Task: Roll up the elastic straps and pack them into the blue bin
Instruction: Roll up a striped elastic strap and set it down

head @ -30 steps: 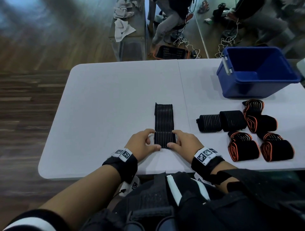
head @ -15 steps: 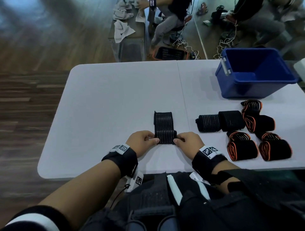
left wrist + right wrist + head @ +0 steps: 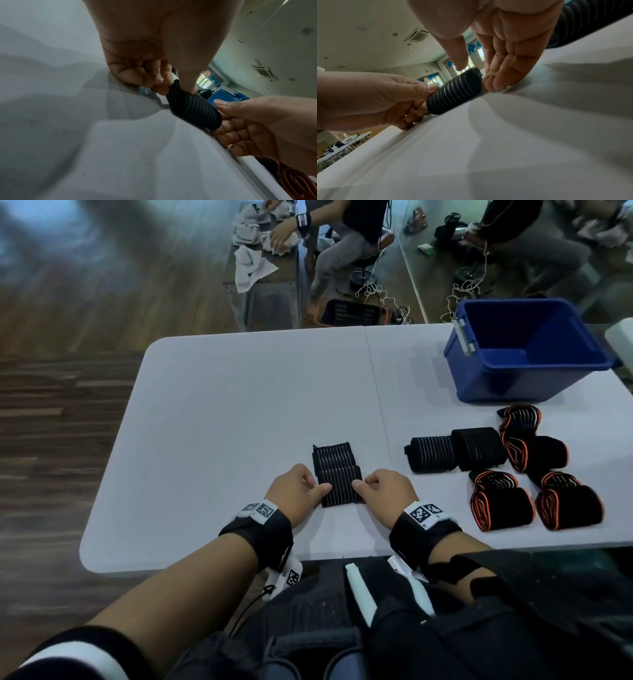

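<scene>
Near the table's (image 3: pixel 212 405) front edge, the flat tail of the striped black strap (image 3: pixel 337 474) is shorter than a second ago and the roll fatter, both hands having advanced with it away from the person. The left hand (image 3: pixel 296 494) pinches the roll's left end, thumb on top, fingers curled beneath. The right hand (image 3: pixel 388 494) grips the right end the same way, its fingertips on the tabletop. Further right lie six rolled straps (image 3: pixel 500 467). The blue bin (image 3: pixel 524 354) stands at the far right corner.
</scene>
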Available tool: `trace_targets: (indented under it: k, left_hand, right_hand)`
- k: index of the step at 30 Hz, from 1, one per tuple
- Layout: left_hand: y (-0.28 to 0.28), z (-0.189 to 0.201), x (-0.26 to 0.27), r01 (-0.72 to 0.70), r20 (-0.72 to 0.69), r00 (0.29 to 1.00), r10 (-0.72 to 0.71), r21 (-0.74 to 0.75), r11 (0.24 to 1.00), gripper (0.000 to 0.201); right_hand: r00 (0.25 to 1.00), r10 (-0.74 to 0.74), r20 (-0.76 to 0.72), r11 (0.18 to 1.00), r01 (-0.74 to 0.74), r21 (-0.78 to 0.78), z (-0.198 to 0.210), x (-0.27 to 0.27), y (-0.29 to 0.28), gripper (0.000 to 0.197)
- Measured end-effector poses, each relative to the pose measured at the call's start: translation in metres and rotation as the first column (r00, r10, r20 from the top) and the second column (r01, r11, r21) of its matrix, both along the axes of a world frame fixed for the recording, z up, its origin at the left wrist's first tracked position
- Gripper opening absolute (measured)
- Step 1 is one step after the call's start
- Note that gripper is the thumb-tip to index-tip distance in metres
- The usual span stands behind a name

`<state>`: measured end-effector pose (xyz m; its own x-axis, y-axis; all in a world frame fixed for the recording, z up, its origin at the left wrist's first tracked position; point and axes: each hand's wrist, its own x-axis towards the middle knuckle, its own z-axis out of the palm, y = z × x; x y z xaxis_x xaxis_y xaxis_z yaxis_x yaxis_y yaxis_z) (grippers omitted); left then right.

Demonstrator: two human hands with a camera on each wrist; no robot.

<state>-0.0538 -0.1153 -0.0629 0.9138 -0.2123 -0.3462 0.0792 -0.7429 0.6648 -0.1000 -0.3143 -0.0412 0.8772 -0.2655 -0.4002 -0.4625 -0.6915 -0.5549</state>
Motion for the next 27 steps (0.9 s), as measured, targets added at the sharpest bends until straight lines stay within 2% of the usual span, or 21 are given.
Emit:
trace_targets:
  k: [4, 7, 9, 13, 17, 21, 27]
  left_hand:
    - [-0.001, 0.002, -0.001, -0.023, 0.048, 0.999, 0.023, -0.006, 1.0, 0.039]
    - [0.001, 0.004, 0.001, -0.034, 0.082, 0.996, 0.033, 0.005, 0.999, 0.043]
    - [0.005, 0.006, 0.002, -0.046, 0.094, 0.995, 0.045, 0.01, 0.999, 0.047]
    - [0.015, 0.006, 0.003, -0.044, 0.135, 0.99, 0.042, 0.012, 0.999, 0.06]
    - [0.018, 0.006, -0.003, -0.003, 0.132, 0.991, 0.008, -0.038, 0.999, 0.079]
    - [0.02, 0.006, -0.005, 0.034, 0.144, 0.989, -0.025, -0.058, 0.998, 0.082]
    - [0.021, 0.006, 0.003, 0.062, 0.169, 0.985, -0.046, -0.094, 0.994, 0.082]
  right_hand:
    - [0.997, -0.054, -0.051, 0.997, 0.057, 0.057, -0.001, 0.008, 0.004, 0.053]
    - [0.99, -0.119, -0.081, 0.95, 0.137, 0.281, -0.004, 0.017, 0.006, 0.042]
    - [0.99, -0.13, -0.062, 0.92, 0.143, 0.365, 0.0, 0.021, 0.01, 0.031]
    - [0.996, -0.092, 0.019, 0.895, 0.074, 0.439, 0.008, 0.023, 0.021, 0.025]
    - [0.995, -0.051, 0.082, 0.81, -0.007, 0.587, 0.015, 0.021, 0.032, 0.035]
    - [0.984, 0.013, 0.179, 0.81, -0.115, 0.575, 0.017, 0.022, 0.038, 0.05]
    - [0.97, 0.005, 0.243, 0.834, -0.138, 0.534, 0.019, 0.022, 0.037, 0.051]
